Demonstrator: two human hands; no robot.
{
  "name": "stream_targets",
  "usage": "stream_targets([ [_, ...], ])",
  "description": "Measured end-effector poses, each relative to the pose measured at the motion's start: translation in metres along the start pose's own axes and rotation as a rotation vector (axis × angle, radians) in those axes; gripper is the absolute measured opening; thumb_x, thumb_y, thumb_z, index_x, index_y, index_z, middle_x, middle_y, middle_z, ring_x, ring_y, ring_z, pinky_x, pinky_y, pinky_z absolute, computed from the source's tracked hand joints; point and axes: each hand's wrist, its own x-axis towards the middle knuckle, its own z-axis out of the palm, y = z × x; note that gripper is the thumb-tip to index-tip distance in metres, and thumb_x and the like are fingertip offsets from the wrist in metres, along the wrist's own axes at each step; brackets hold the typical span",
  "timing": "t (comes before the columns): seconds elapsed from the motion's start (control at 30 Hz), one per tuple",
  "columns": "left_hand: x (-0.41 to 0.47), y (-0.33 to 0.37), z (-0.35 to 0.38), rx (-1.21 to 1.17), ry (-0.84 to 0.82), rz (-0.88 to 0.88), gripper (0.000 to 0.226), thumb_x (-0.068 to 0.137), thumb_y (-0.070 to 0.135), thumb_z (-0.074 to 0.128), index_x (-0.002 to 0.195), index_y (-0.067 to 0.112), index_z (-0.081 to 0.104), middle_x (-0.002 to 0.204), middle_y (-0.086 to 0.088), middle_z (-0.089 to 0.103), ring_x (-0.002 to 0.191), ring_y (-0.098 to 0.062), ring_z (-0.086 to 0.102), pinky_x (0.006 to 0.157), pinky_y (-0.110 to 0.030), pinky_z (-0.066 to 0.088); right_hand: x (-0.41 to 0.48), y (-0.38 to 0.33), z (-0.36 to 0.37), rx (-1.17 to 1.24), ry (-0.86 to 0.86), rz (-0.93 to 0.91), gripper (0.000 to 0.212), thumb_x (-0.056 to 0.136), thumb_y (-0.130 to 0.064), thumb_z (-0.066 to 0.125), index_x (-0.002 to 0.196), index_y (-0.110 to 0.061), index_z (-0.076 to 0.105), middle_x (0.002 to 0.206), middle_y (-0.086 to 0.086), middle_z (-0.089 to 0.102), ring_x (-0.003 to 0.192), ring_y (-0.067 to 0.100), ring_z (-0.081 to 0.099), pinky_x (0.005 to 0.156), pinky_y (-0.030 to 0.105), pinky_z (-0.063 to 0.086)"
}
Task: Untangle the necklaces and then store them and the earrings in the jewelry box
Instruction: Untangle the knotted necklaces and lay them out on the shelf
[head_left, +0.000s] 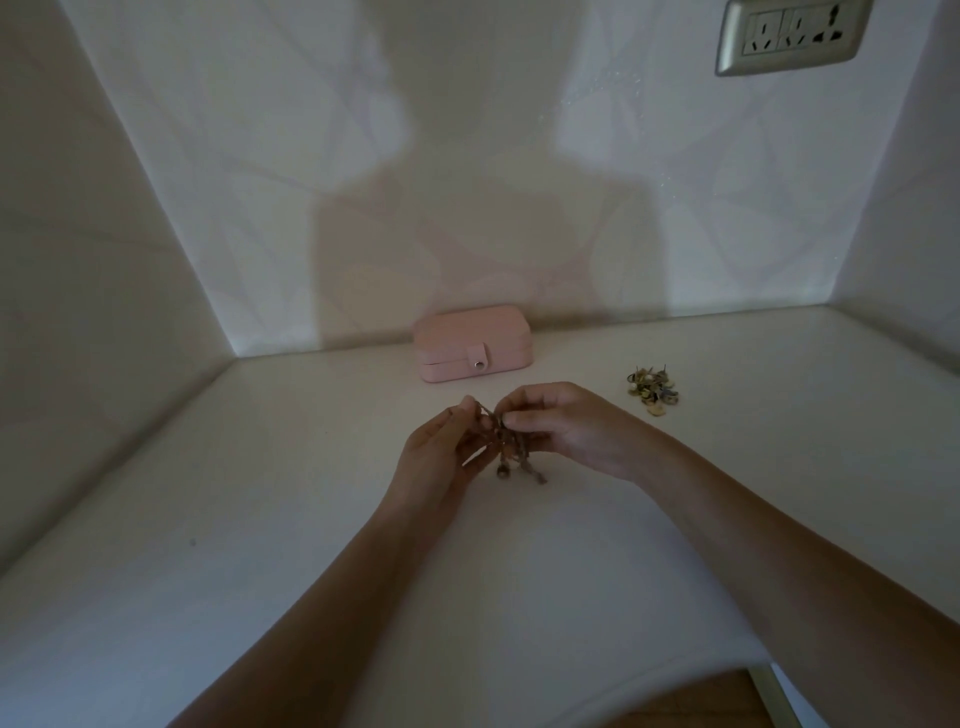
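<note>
Left hand (436, 457): fingers curled, thumb and fingertips pinching a strand at the upper left of the tangle, palm turned towards the other hand.
Right hand (576, 431): fingers bent, thumb and forefinger pinching the top of the same tangle from its right side.
Necklaces (511, 452): thin metal chains, dull gold-brown in the dim light, knotted into one bunch and held up between the two hands; loose ends with small clasp or pendant shapes hang down (whether the lowest touches the table cannot be told).
Jewelry box (475, 343): pale pink, a low rectangle with rounded corners and a smooth leather-like finish; lid closed, a short tab with a round metal snap on its front; it stands at the back of the table against the wall, beyond the hands.
Earrings (653, 391): a small heap of gold-toned pieces, a few thin posts sticking up, lying on the table right of the box and beyond the right hand.
Table (234, 519): white, smooth and matt, set into a corner between pale walls.
Back wall (467, 156): pale, with a faint leaf-like pattern, fine glitter specks and a broad shadow.
Outlet (789, 36): silver-grey rounded frame round white sockets, high on the right; any marking is too small to read.
</note>
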Motion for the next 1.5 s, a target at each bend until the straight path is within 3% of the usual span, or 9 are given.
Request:
stream_targets([
  [0.17, 0.002, 0.000, 0.001, 0.067, 0.017, 0.020, 0.028, 0.098, 0.024, 0.048, 0.074, 0.012, 0.057, 0.060, 0.001, 0.046, 0.063, -0.012, 0.051, 0.075, -0.028, 0.051, -0.004, -0.001, 0.003, -0.105, -0.043, -0.010, 0.020, 0.075, -0.022, 0.075, 0.089, -0.010, 0.066, 0.089, 0.005, 0.067, 0.086, 0.016, 0.064, 0.086, 0.025, 0.051],
  [0.53, 0.017, -0.003, 0.000, 0.422, 0.109, 0.145, 0.018, 0.095, 0.021, 0.056, 0.081, 0.012, 0.063, 0.046, 0.001, 0.050, 0.044, -0.010, 0.047, 0.052, -0.021, 0.046, -0.002, 0.004, 0.004, -0.212, 0.019, 0.005, 0.027, 0.078, -0.001, 0.075, 0.103, 0.003, 0.065, 0.094, 0.018, 0.071, 0.082, 0.016, 0.067, 0.082, 0.023, 0.053],
  [0.67, 0.031, -0.003, 0.000, 0.524, 0.133, 0.196, 0.018, 0.094, 0.024, 0.059, 0.078, 0.015, 0.064, 0.045, 0.003, 0.052, 0.044, -0.011, 0.045, 0.049, -0.023, 0.040, 0.002, 0.006, 0.000, -0.296, 0.195, -0.029, 0.010, 0.079, -0.001, 0.073, 0.088, -0.004, 0.069, 0.081, 0.010, 0.070, 0.072, 0.011, 0.064, 0.073, 0.015, 0.050],
  [0.8, 0.037, -0.002, 0.001, 0.495, 0.144, 0.205, 0.023, 0.096, 0.023, 0.056, 0.075, 0.016, 0.061, 0.044, 0.006, 0.049, 0.041, -0.007, 0.044, 0.047, -0.020, 0.042, 0.010, 0.008, -0.003, -0.047, 0.252, -0.030, 0.009, 0.085, 0.001, 0.064, 0.083, -0.008, 0.066, 0.083, 0.008, 0.068, 0.086, 0.016, 0.064, 0.092, 0.031, 0.051],
  [0.9, 0.036, -0.002, 0.001, 0.508, 0.130, 0.196, 0.028, 0.096, 0.026, 0.055, 0.071, 0.014, 0.058, 0.042, 0.006, 0.046, 0.037, -0.006, 0.042, 0.043, -0.017, 0.037, 0.013, 0.006, 0.001, 0.136, 0.270, -0.054, 0.015, 0.088, 0.007, 0.054, 0.082, -0.005, 0.059, 0.074, 0.007, 0.063, 0.072, 0.016, 0.063, 0.077, 0.029, 0.055],
  [1.1, 0.034, -0.004, 0.004, 0.396, 0.126, 0.142, 0.031, 0.101, 0.024, 0.045, 0.075, 0.008, 0.052, 0.042, 0.001, 0.048, 0.037, -0.011, 0.044, 0.041, -0.022, 0.041, 0.010, 0.014, 0.005, -0.638, 0.441, -0.210, 0.014, 0.086, -0.002, 0.059, 0.089, -0.015, 0.062, 0.082, -0.002, 0.061, 0.055, 0.000, 0.050, 0.058, 0.012, 0.039],
  [1.27, 0.036, -0.007, 0.003, 0.397, 0.175, 0.126, 0.034, 0.102, 0.029, 0.042, 0.076, 0.008, 0.049, 0.044, 0.000, 0.045, 0.038, -0.015, 0.046, 0.039, -0.022, 0.041, 0.018, 0.020, 0.007, -0.974, 0.555, -0.336, 0.011, 0.091, -0.018, 0.058, 0.091, -0.012, 0.067, 0.083, 0.000, 0.065, 0.071, 0.013, 0.059, 0.067, 0.034, 0.049],
  [1.4, 0.041, -0.009, 0.000, 0.419, 0.244, 0.129, 0.034, 0.102, 0.029, 0.041, 0.079, 0.007, 0.053, 0.045, -0.001, 0.048, 0.043, -0.020, 0.051, 0.042, -0.022, 0.043, 0.025, 0.017, 0.008, -0.903, 0.526, -0.259, 0.026, 0.099, -0.026, 0.049, 0.093, -0.009, 0.067, 0.079, 0.002, 0.069, 0.071, 0.018, 0.062, 0.068, 0.035, 0.048],
  [1.5, 0.043, -0.010, -0.001, 0.400, 0.283, 0.128, 0.032, 0.103, 0.029, 0.040, 0.085, 0.007, 0.054, 0.047, -0.001, 0.052, 0.042, -0.019, 0.053, 0.045, -0.026, 0.046, 0.032, 0.010, 0.001, -0.636, 0.414, -0.184, 0.023, 0.100, -0.015, 0.048, 0.106, -0.009, 0.070, 0.091, -0.007, 0.065, 0.078, -0.001, 0.059, 0.073, 0.016, 0.044],
])
